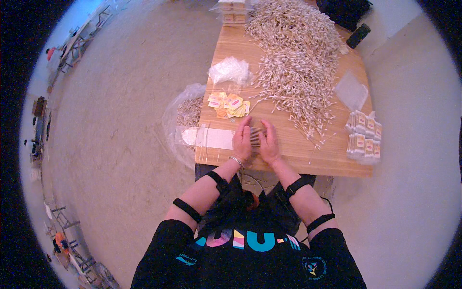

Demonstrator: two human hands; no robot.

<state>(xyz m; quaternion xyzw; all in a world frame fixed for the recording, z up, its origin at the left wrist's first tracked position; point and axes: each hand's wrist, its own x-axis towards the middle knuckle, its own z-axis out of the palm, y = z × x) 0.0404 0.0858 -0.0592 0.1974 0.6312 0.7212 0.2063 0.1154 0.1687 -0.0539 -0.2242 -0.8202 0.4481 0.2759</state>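
Near the table's front edge, my left hand (242,141) and my right hand (269,145) face each other with curved fingers. Between them they press a small row of cotton swabs (256,137) from both sides. A white strip (220,138) under a clear plastic sleeve lies just left of my left hand. Beyond that hand is a loose pile of yellow and white cards (232,104). A large heap of loose cotton swabs (298,58) covers the far middle of the table and trails down toward my right hand.
Filled packs of swabs (365,137) are stacked at the right edge, with a clear bag (351,91) beyond. Clear bags (229,71) lie at the left; more packs (234,12) stand at the far left corner. A plastic sack of swabs (188,113) stands beside the wooden table (308,166).
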